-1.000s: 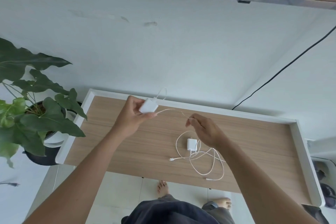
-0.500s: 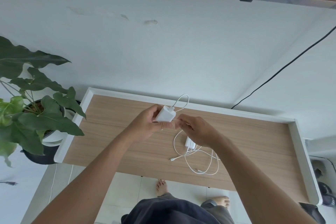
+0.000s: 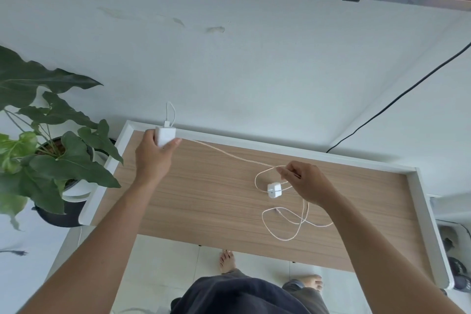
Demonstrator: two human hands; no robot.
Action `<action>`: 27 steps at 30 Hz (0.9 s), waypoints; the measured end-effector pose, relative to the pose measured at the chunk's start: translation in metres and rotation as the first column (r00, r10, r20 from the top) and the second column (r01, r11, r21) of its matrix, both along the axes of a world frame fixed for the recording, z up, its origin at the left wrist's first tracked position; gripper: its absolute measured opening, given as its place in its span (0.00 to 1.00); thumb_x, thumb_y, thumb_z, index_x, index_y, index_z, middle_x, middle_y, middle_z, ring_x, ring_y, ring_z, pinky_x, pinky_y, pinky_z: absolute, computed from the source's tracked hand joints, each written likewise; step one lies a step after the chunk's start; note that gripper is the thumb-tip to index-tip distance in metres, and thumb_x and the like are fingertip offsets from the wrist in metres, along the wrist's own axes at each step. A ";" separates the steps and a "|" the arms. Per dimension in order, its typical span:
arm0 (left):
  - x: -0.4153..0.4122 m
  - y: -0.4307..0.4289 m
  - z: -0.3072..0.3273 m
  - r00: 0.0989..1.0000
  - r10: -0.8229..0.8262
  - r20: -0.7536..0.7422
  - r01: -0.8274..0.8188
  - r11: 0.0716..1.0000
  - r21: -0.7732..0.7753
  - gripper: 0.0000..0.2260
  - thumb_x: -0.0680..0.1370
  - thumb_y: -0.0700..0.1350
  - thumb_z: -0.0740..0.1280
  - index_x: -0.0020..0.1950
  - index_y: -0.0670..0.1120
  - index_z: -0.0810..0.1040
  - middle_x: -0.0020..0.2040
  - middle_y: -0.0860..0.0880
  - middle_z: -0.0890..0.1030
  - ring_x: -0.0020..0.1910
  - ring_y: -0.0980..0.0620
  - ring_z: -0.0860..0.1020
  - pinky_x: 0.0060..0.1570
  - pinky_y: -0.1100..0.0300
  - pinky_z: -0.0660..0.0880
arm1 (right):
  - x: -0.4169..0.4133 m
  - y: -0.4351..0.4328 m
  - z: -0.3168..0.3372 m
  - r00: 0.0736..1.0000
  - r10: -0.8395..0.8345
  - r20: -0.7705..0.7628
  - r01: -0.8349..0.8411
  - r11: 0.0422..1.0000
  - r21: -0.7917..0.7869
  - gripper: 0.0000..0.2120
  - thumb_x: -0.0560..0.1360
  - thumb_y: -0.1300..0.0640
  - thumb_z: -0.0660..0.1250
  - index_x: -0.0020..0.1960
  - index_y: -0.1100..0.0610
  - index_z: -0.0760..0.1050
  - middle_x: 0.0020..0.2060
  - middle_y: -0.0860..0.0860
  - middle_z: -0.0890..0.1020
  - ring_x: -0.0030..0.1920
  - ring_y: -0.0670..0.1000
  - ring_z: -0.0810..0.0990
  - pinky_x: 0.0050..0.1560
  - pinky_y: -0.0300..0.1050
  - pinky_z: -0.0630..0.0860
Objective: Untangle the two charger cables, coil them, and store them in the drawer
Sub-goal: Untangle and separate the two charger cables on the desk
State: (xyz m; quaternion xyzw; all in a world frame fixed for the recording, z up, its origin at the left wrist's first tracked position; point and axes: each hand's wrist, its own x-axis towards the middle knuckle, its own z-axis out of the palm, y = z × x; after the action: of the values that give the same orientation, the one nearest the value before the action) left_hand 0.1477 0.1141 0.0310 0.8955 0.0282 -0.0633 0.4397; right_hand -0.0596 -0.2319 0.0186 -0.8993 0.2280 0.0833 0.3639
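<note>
Fingers (image 3: 175, 141) pinch blocky white charger (image 3: 165, 136), thin cable (image 3: 224, 153) trailing.

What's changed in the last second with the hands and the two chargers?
The left hand carried its charger block out to the table's far left edge; the right hand drew the cable out between them. The second charger and the loose loops stayed on the table.

Head view; steeply down at table (image 3: 204, 199)
</note>
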 end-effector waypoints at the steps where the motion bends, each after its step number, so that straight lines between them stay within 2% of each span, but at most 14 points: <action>1: 0.000 0.003 0.001 1.000 -0.011 -0.017 0.012 1.000 0.010 0.18 0.80 0.56 0.77 0.59 0.45 0.77 0.48 0.51 0.81 0.46 0.47 0.82 0.37 0.56 0.73 | -0.002 -0.003 -0.002 1.000 -0.018 0.002 0.018 1.000 -0.003 0.17 0.85 0.41 0.68 0.43 0.49 0.81 0.28 0.44 0.74 0.29 0.44 0.70 0.33 0.43 0.65; 2: -0.001 0.004 0.002 0.998 -0.041 -0.045 0.042 0.999 0.006 0.18 0.80 0.56 0.78 0.60 0.46 0.78 0.49 0.52 0.81 0.46 0.50 0.82 0.36 0.57 0.72 | -0.003 -0.004 -0.004 0.999 -0.033 0.002 0.033 0.999 0.001 0.15 0.85 0.43 0.67 0.44 0.49 0.81 0.29 0.45 0.74 0.29 0.44 0.70 0.34 0.44 0.66; 4: -0.006 0.002 0.000 0.985 -0.121 -0.122 0.116 0.992 -0.045 0.19 0.78 0.57 0.79 0.61 0.48 0.79 0.52 0.51 0.85 0.48 0.51 0.84 0.42 0.54 0.78 | -0.001 0.001 -0.002 0.998 -0.055 0.003 0.055 0.998 0.036 0.11 0.85 0.46 0.67 0.46 0.48 0.81 0.31 0.45 0.75 0.30 0.44 0.71 0.36 0.46 0.68; 7: -0.021 -0.010 -0.009 0.931 -0.240 -0.276 0.158 0.945 -0.287 0.22 0.75 0.56 0.82 0.63 0.49 0.81 0.55 0.47 0.90 0.55 0.47 0.89 0.59 0.43 0.85 | 0.008 0.019 0.005 0.999 -0.014 0.040 0.011 0.997 0.074 0.09 0.85 0.48 0.67 0.48 0.47 0.82 0.31 0.44 0.76 0.31 0.43 0.71 0.35 0.40 0.68; 10: -0.041 -0.033 -0.012 0.836 -0.363 -0.411 0.074 0.817 -0.572 0.28 0.73 0.49 0.82 0.69 0.41 0.79 0.61 0.42 0.89 0.61 0.45 0.89 0.71 0.40 0.81 | 0.019 0.044 0.009 0.995 0.054 0.085 -0.062 0.993 0.096 0.08 0.85 0.44 0.68 0.51 0.44 0.83 0.35 0.44 0.83 0.33 0.44 0.75 0.39 0.42 0.72; 11: -0.047 -0.041 -0.013 0.809 -0.394 -0.436 0.045 0.782 -0.622 0.29 0.74 0.46 0.82 0.71 0.38 0.78 0.63 0.41 0.88 0.63 0.44 0.88 0.73 0.40 0.79 | 0.021 0.052 0.011 0.993 0.072 0.090 -0.081 0.991 0.102 0.08 0.85 0.42 0.68 0.52 0.43 0.84 0.37 0.43 0.84 0.35 0.43 0.77 0.42 0.42 0.74; 13: -0.057 -0.055 -0.016 0.781 -0.431 -0.452 0.029 0.749 -0.662 0.27 0.76 0.43 0.80 0.72 0.36 0.77 0.64 0.38 0.87 0.64 0.42 0.87 0.73 0.42 0.79 | 0.024 0.066 0.016 0.988 0.102 0.113 -0.116 0.986 0.121 0.08 0.85 0.42 0.68 0.53 0.41 0.85 0.35 0.40 0.83 0.34 0.43 0.77 0.41 0.38 0.73; 15: -0.065 -0.062 -0.019 0.776 -0.442 -0.451 0.061 0.763 -0.644 0.22 0.79 0.41 0.79 0.70 0.37 0.78 0.63 0.38 0.87 0.64 0.42 0.87 0.71 0.44 0.81 | 0.025 0.076 0.022 0.984 0.119 0.135 -0.136 0.982 0.132 0.08 0.86 0.44 0.69 0.55 0.42 0.87 0.29 0.38 0.78 0.32 0.43 0.74 0.37 0.34 0.70; 17: -0.069 -0.063 -0.024 0.777 -0.456 -0.434 0.122 0.785 -0.608 0.20 0.79 0.43 0.80 0.69 0.41 0.80 0.63 0.41 0.88 0.64 0.43 0.87 0.69 0.46 0.82 | 0.025 0.081 0.025 0.983 0.128 0.128 -0.143 0.983 0.111 0.09 0.86 0.46 0.68 0.56 0.43 0.87 0.28 0.34 0.76 0.33 0.40 0.75 0.38 0.30 0.70; 19: -0.070 -0.060 -0.027 0.796 -0.451 -0.403 0.197 0.823 -0.532 0.20 0.77 0.48 0.82 0.67 0.47 0.82 0.60 0.47 0.89 0.61 0.47 0.88 0.66 0.47 0.83 | 0.025 0.083 0.021 0.987 0.114 0.116 -0.126 0.986 0.105 0.09 0.86 0.46 0.68 0.57 0.45 0.87 0.28 0.30 0.77 0.34 0.37 0.76 0.39 0.27 0.69; 22: -0.065 -0.048 -0.030 0.854 -0.398 -0.336 0.279 0.894 -0.350 0.20 0.74 0.52 0.84 0.64 0.52 0.84 0.56 0.53 0.90 0.54 0.53 0.89 0.57 0.53 0.84 | 0.023 0.082 0.009 0.991 0.070 0.111 -0.083 0.990 0.114 0.08 0.86 0.46 0.69 0.56 0.45 0.87 0.31 0.29 0.79 0.36 0.39 0.76 0.40 0.29 0.70; 25: -0.059 -0.032 -0.036 0.891 -0.338 -0.303 0.267 0.930 -0.252 0.20 0.74 0.52 0.84 0.63 0.52 0.85 0.54 0.54 0.89 0.52 0.55 0.87 0.51 0.57 0.82 | 0.020 0.078 -0.001 0.996 0.006 0.089 -0.021 0.985 0.171 0.07 0.85 0.46 0.70 0.53 0.44 0.86 0.33 0.36 0.82 0.33 0.40 0.76 0.37 0.32 0.71; 27: -0.054 -0.022 -0.040 0.904 -0.304 -0.300 0.248 0.946 -0.211 0.18 0.74 0.53 0.84 0.61 0.53 0.86 0.51 0.54 0.90 0.48 0.53 0.86 0.50 0.53 0.82 | 0.018 0.075 -0.008 0.997 -0.034 0.072 0.019 0.979 0.205 0.07 0.85 0.47 0.70 0.52 0.45 0.86 0.36 0.41 0.85 0.34 0.40 0.78 0.37 0.32 0.71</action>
State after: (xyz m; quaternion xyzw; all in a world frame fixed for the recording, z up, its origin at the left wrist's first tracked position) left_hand 0.0941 0.0918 -0.0087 0.8269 -0.0317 -0.2754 0.4892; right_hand -0.0411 -0.1565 0.0104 -0.8565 0.2164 0.0676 0.4637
